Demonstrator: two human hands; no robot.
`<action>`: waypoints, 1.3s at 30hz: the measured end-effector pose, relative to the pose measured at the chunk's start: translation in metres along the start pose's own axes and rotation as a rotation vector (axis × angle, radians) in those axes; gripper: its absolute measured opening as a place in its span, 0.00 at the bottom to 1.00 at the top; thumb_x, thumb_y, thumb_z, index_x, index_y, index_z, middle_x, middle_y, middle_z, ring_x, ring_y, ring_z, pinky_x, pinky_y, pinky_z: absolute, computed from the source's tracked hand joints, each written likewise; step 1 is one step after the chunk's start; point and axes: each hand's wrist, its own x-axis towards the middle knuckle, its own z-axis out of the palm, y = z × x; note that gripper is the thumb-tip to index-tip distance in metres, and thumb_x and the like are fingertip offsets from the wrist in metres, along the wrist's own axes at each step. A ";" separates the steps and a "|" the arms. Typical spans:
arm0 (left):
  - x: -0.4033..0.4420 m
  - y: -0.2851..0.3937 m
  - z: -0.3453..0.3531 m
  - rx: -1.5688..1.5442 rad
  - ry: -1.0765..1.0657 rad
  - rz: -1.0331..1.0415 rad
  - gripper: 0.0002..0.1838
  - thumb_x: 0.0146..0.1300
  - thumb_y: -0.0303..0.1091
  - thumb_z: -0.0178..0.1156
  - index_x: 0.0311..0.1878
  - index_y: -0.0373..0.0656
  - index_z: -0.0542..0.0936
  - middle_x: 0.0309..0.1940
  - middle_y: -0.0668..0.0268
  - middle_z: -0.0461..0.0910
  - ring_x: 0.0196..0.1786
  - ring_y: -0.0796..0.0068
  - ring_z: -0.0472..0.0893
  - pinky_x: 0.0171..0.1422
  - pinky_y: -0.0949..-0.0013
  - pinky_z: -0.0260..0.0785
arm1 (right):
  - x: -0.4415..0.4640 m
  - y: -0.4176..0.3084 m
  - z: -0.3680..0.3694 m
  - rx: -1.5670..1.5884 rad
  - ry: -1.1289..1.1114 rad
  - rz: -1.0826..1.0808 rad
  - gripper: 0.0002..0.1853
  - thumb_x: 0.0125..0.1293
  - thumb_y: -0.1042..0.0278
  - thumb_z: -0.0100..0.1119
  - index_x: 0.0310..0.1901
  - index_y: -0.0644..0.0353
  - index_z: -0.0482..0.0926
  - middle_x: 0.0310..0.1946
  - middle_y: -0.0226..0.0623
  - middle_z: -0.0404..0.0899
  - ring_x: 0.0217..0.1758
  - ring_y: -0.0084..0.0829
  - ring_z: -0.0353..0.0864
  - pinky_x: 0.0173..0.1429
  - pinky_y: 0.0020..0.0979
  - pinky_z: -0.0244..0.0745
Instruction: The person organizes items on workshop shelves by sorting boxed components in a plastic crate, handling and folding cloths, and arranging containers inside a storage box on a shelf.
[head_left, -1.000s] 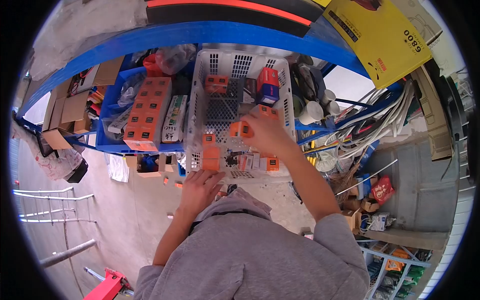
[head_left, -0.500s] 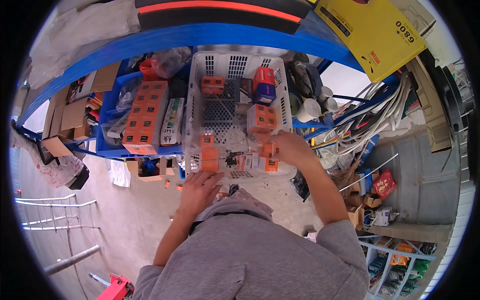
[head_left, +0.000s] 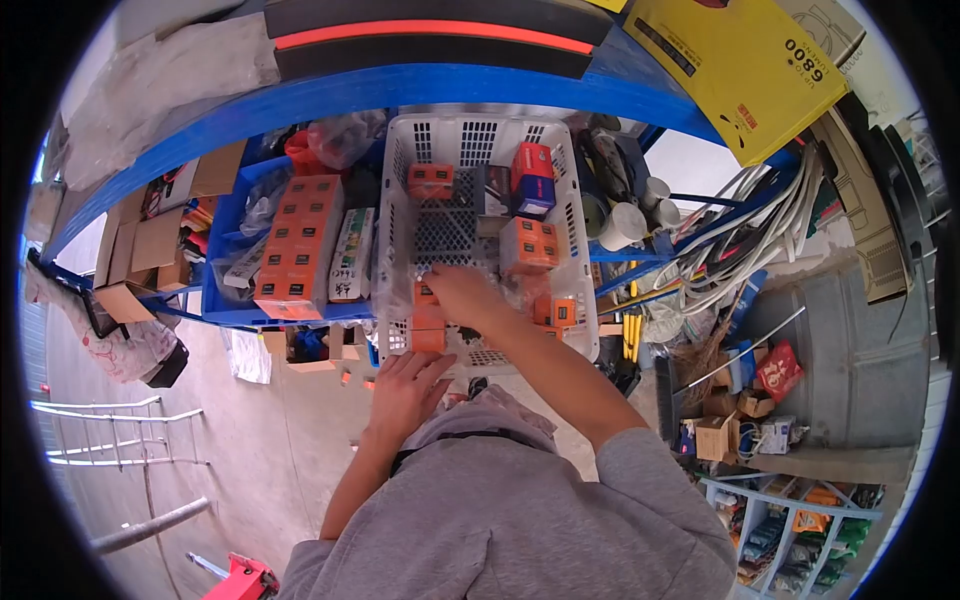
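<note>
A white plastic basket point(head_left: 552, 125) stands before me with small orange boxes in it. My right hand point(head_left: 462, 298) is inside at the front left, its curled fingers closed on a small orange box point(head_left: 425, 296). Another orange box point(head_left: 428, 337) sits just in front of that one. My left hand point(head_left: 408, 388) lies at the basket's front edge, fingers stretched out and holding nothing. At the front right is a small orange box point(head_left: 563, 312), with an orange pack point(head_left: 528, 245) behind it. My right wrist and forearm hide part of the basket's front floor.
Left of the basket, a blue bin point(head_left: 215, 262) holds a tall orange stack point(head_left: 298, 245) and a white box point(head_left: 352, 255). A red and blue box point(head_left: 532, 180) stands at the basket's back right. White cables point(head_left: 735, 240) hang at right. A blue shelf beam point(head_left: 480, 88) crosses above.
My right hand has moved left across the basket, from the front-right orange boxes to the front-left one. My left hand stays at the front edge. The view has shifted slightly.
</note>
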 end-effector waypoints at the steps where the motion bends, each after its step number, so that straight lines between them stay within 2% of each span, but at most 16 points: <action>1: 0.000 0.000 0.000 0.005 0.005 0.001 0.20 0.56 0.35 0.75 0.54 0.50 0.87 0.45 0.69 0.85 0.46 0.65 0.84 0.51 0.60 0.73 | -0.004 -0.008 -0.021 -0.001 -0.004 0.004 0.26 0.56 0.60 0.73 0.56 0.61 0.82 0.50 0.48 0.82 0.51 0.52 0.87 0.54 0.51 0.83; 3: 0.001 -0.001 0.000 0.008 0.012 0.003 0.20 0.56 0.35 0.75 0.54 0.50 0.87 0.45 0.69 0.85 0.46 0.65 0.84 0.51 0.60 0.73 | -0.021 -0.018 -0.080 -0.044 -0.091 0.200 0.27 0.58 0.59 0.71 0.58 0.61 0.81 0.53 0.46 0.82 0.55 0.52 0.85 0.59 0.50 0.81; 5: 0.001 -0.003 -0.001 -0.007 0.018 0.002 0.20 0.55 0.35 0.75 0.54 0.50 0.87 0.44 0.69 0.85 0.46 0.65 0.84 0.51 0.60 0.73 | -0.059 -0.011 -0.124 0.024 0.109 0.211 0.28 0.57 0.57 0.72 0.59 0.61 0.81 0.54 0.45 0.83 0.56 0.50 0.85 0.60 0.50 0.80; 9: 0.001 -0.003 -0.001 -0.011 0.005 -0.007 0.21 0.55 0.35 0.75 0.54 0.50 0.87 0.44 0.69 0.85 0.46 0.65 0.84 0.50 0.60 0.73 | -0.110 0.011 -0.183 -0.151 -0.022 0.420 0.28 0.58 0.62 0.71 0.61 0.58 0.82 0.54 0.46 0.86 0.54 0.50 0.86 0.59 0.47 0.81; 13: 0.002 -0.004 -0.003 -0.017 -0.007 0.009 0.21 0.54 0.35 0.76 0.53 0.50 0.87 0.44 0.69 0.85 0.47 0.66 0.84 0.50 0.59 0.74 | -0.122 0.053 -0.155 -0.204 -0.123 0.358 0.24 0.58 0.66 0.70 0.58 0.59 0.83 0.49 0.48 0.87 0.52 0.50 0.87 0.56 0.47 0.82; 15: 0.000 -0.005 -0.003 -0.015 -0.012 0.002 0.20 0.54 0.35 0.75 0.53 0.50 0.87 0.44 0.70 0.85 0.47 0.66 0.84 0.50 0.59 0.74 | -0.115 0.058 -0.149 -0.274 -0.249 0.389 0.21 0.59 0.68 0.68 0.55 0.62 0.84 0.43 0.50 0.88 0.51 0.50 0.87 0.54 0.48 0.82; 19: -0.002 -0.007 -0.002 -0.020 0.006 0.019 0.21 0.57 0.34 0.71 0.56 0.51 0.85 0.45 0.71 0.84 0.47 0.66 0.83 0.51 0.59 0.73 | -0.096 0.044 -0.157 -0.363 -0.312 0.435 0.21 0.61 0.68 0.67 0.55 0.63 0.83 0.45 0.51 0.87 0.51 0.52 0.86 0.54 0.49 0.82; 21: -0.001 -0.006 -0.003 -0.015 0.013 0.012 0.21 0.57 0.34 0.71 0.56 0.51 0.85 0.46 0.70 0.84 0.47 0.66 0.83 0.52 0.59 0.73 | -0.078 0.014 -0.172 -0.173 -0.100 0.417 0.24 0.61 0.66 0.68 0.59 0.63 0.81 0.48 0.51 0.85 0.52 0.52 0.86 0.54 0.50 0.81; 24: -0.002 -0.004 -0.005 -0.029 -0.010 -0.014 0.21 0.58 0.34 0.71 0.57 0.51 0.85 0.47 0.70 0.84 0.48 0.65 0.83 0.53 0.59 0.73 | -0.011 0.010 -0.164 -0.118 0.093 0.212 0.27 0.62 0.63 0.69 0.62 0.63 0.78 0.49 0.50 0.83 0.55 0.52 0.84 0.58 0.49 0.80; 27: -0.002 -0.002 -0.003 0.006 0.041 -0.003 0.20 0.54 0.35 0.75 0.52 0.53 0.87 0.43 0.73 0.85 0.45 0.67 0.85 0.49 0.60 0.76 | 0.076 0.053 -0.109 -0.149 0.250 0.071 0.29 0.62 0.61 0.70 0.63 0.62 0.78 0.54 0.50 0.81 0.59 0.54 0.82 0.62 0.48 0.80; 30: 0.000 -0.002 -0.005 0.009 0.053 -0.001 0.20 0.54 0.35 0.75 0.52 0.53 0.88 0.42 0.73 0.85 0.44 0.67 0.85 0.49 0.61 0.76 | 0.143 0.103 -0.045 -0.191 0.296 0.080 0.30 0.60 0.59 0.72 0.62 0.62 0.78 0.57 0.50 0.80 0.60 0.54 0.81 0.62 0.49 0.80; 31: 0.002 -0.001 -0.007 -0.004 0.047 -0.008 0.19 0.54 0.35 0.75 0.51 0.53 0.88 0.42 0.72 0.85 0.44 0.67 0.85 0.49 0.61 0.76 | 0.155 0.120 -0.025 -0.266 0.258 0.160 0.30 0.59 0.58 0.74 0.61 0.63 0.78 0.57 0.50 0.80 0.60 0.54 0.81 0.61 0.49 0.81; 32: 0.003 -0.001 -0.007 0.000 0.048 -0.008 0.19 0.54 0.35 0.75 0.51 0.53 0.88 0.42 0.72 0.85 0.44 0.67 0.85 0.49 0.61 0.76 | 0.162 0.126 -0.015 -0.339 0.216 0.243 0.31 0.57 0.57 0.75 0.59 0.63 0.78 0.56 0.50 0.80 0.60 0.54 0.82 0.60 0.49 0.82; 36: -0.001 -0.006 -0.005 -0.027 0.058 -0.013 0.20 0.54 0.35 0.75 0.52 0.53 0.87 0.42 0.71 0.85 0.45 0.66 0.85 0.50 0.60 0.76 | 0.120 0.080 -0.070 -0.264 0.209 0.214 0.30 0.56 0.57 0.76 0.57 0.63 0.78 0.52 0.50 0.82 0.57 0.53 0.83 0.58 0.49 0.83; 38: -0.001 -0.005 -0.005 -0.046 0.021 -0.018 0.21 0.54 0.34 0.75 0.54 0.53 0.87 0.43 0.71 0.84 0.45 0.65 0.84 0.51 0.60 0.75 | 0.077 0.041 -0.113 -0.122 0.272 0.333 0.30 0.57 0.58 0.75 0.57 0.64 0.77 0.54 0.49 0.80 0.60 0.51 0.81 0.59 0.50 0.80; 39: -0.002 -0.006 -0.003 -0.054 0.024 -0.026 0.21 0.54 0.34 0.75 0.54 0.53 0.87 0.43 0.71 0.84 0.45 0.65 0.84 0.51 0.60 0.75 | 0.050 0.032 -0.121 -0.137 0.321 0.265 0.30 0.56 0.58 0.76 0.57 0.64 0.76 0.53 0.48 0.80 0.59 0.51 0.81 0.59 0.50 0.80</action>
